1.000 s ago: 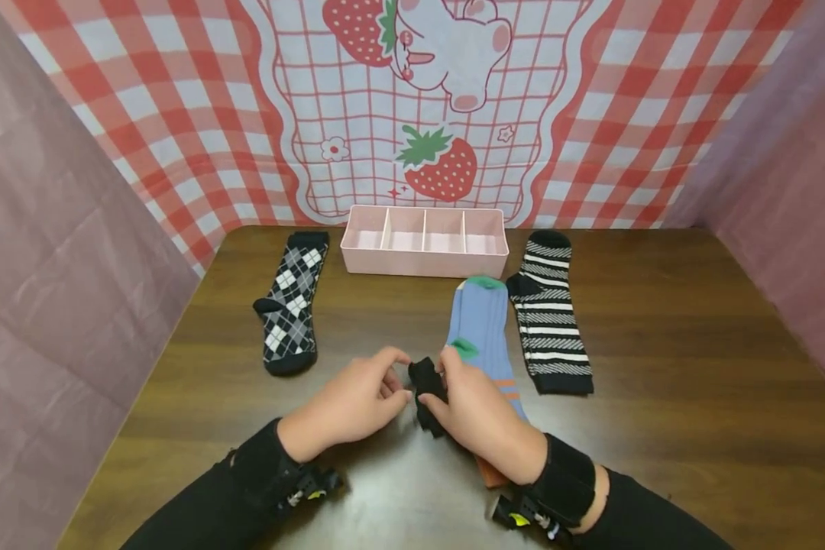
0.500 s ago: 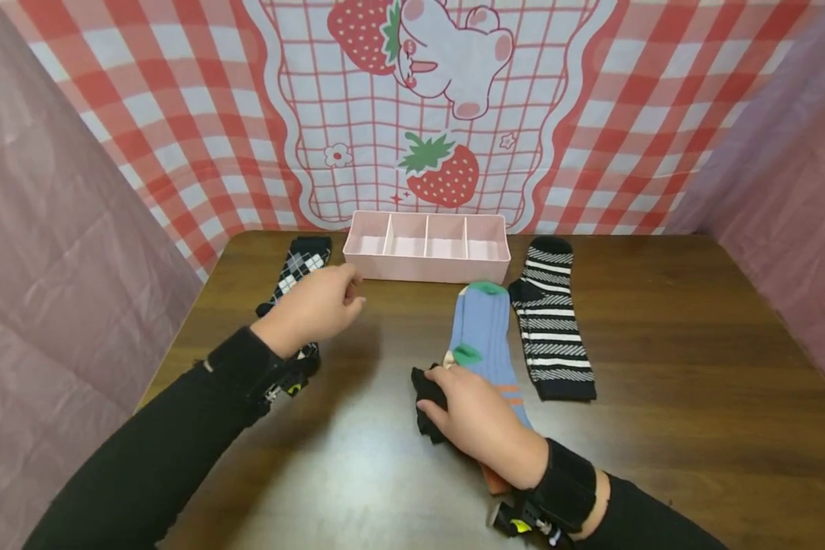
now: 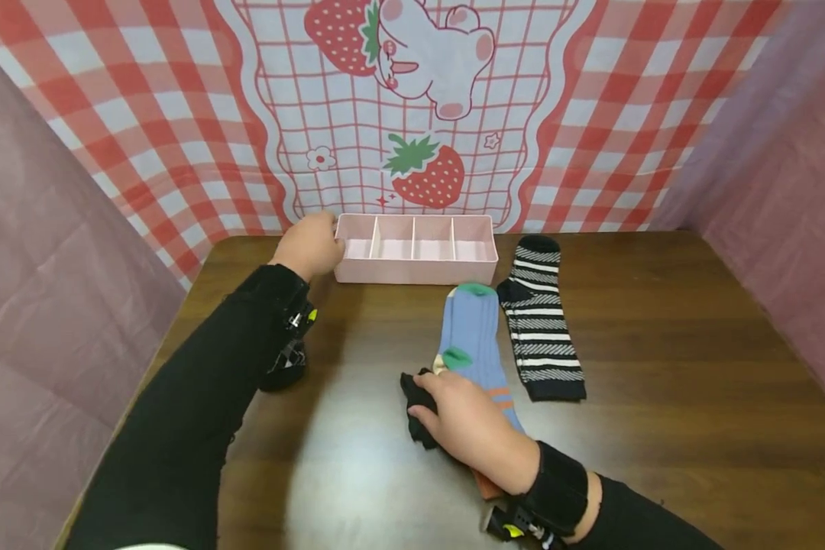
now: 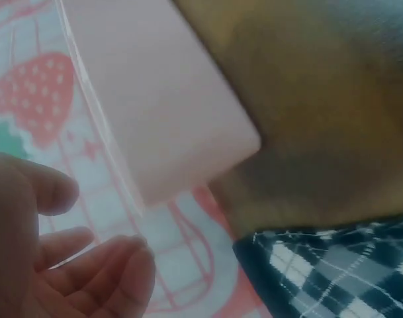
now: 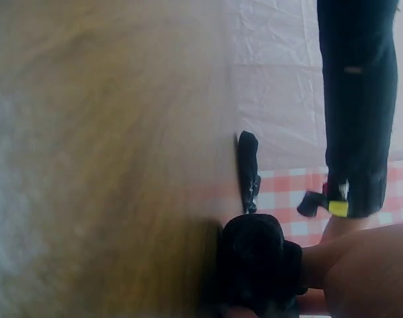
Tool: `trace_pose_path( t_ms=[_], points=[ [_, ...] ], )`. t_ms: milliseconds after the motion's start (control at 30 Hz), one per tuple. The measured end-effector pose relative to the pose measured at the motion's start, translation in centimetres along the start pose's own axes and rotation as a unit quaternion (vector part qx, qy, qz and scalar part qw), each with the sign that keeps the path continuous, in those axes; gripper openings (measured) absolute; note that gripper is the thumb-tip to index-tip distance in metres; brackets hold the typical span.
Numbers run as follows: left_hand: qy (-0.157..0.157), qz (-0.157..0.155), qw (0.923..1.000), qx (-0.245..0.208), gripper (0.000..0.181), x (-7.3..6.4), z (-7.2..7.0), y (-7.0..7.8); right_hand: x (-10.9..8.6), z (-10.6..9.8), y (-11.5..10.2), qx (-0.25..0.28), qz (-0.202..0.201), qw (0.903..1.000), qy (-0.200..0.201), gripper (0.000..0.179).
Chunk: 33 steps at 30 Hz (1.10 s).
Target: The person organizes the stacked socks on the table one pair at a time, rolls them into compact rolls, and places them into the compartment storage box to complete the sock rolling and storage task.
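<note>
My left hand (image 3: pixel 308 246) is at the left end of the pink four-section box (image 3: pixel 415 273), which stands at the back of the table. In the left wrist view its fingers (image 4: pixel 132 268) are loosely bent, with a gap to the box wall (image 4: pixel 168 112) and nothing between them. My right hand (image 3: pixel 477 431) grips a rolled-up black sock (image 3: pixel 412 401) near the table's middle, fingers on top and thumb at the near side. That dark roll (image 5: pixel 254 255) also shows in the right wrist view. A black-and-white argyle sock (image 4: pixel 347 271) lies below the left forearm, mostly hidden in the head view.
Blue socks (image 3: pixel 470 325) with green heels and toes lie flat just beyond the right hand, partly under it. To their right is a black-and-white striped sock (image 3: pixel 545 336). A red-checked cloth (image 3: pixel 612 114) hangs behind the table's back edge.
My left hand has left the black sock, moved up and left over the argyle sock, and come to the box's left end. The right hand stays on the black sock.
</note>
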<state>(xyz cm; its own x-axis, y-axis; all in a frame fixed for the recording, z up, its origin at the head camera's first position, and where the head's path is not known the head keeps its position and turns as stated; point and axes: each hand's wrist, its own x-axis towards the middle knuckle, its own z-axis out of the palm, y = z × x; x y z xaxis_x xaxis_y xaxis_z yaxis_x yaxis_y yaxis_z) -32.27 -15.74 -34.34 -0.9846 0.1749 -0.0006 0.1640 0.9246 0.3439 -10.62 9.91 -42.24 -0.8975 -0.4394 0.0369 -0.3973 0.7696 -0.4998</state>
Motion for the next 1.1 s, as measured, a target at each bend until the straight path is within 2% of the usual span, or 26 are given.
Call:
trace_pose_path(
  t_ms=[100,167,267,367,400,467,600,700,900,1100],
  points=[
    [0.016,-0.036,0.9987,-0.032,0.056,1.2,0.2,-0.7,-0.2,0.2,0.0,0.002,-0.008,1.0000,-0.004,0.042],
    [0.033,-0.070,0.9937,-0.080,0.058,1.9,0.7,-1.3,-0.3,0.3,0.0,0.006,-0.009,0.9999,-0.006,0.041],
    [0.050,-0.122,0.9761,-0.173,0.058,2.6,1.9,-2.2,-0.5,0.4,0.1,0.008,-0.008,0.9999,-0.012,0.041],
    [0.041,-0.153,0.9538,-0.255,0.060,3.1,3.3,-3.1,-0.6,0.4,0.2,0.008,-0.007,0.9998,-0.015,0.041],
    [0.038,-0.155,0.9495,-0.270,0.059,3.3,3.7,-3.4,-0.6,0.4,0.2,0.009,-0.006,0.9998,-0.016,0.042],
    [0.032,-0.151,0.9457,-0.286,0.058,3.6,4.2,-3.8,-0.5,0.4,0.1,0.010,-0.006,0.9998,-0.018,0.042],
    [0.022,-0.137,0.9445,-0.298,0.059,4.3,4.6,-4.2,-0.3,0.4,0.1,0.015,-0.001,0.9996,-0.023,0.043],
    [0.022,-0.139,0.9370,-0.320,0.059,4.8,5.1,-4.2,-0.2,0.5,0.1,0.016,0.002,0.9994,-0.029,0.043],
    [0.058,-0.153,0.9252,-0.343,0.053,5.1,6.8,-3.7,-0.3,0.6,0.2,0.023,-0.002,0.9994,-0.026,0.042],
    [0.089,-0.126,0.9049,-0.397,0.050,5.4,7.5,-2.9,-0.3,0.2,0.6,0.021,-0.005,0.9998,-0.003,0.041]
  ],
)
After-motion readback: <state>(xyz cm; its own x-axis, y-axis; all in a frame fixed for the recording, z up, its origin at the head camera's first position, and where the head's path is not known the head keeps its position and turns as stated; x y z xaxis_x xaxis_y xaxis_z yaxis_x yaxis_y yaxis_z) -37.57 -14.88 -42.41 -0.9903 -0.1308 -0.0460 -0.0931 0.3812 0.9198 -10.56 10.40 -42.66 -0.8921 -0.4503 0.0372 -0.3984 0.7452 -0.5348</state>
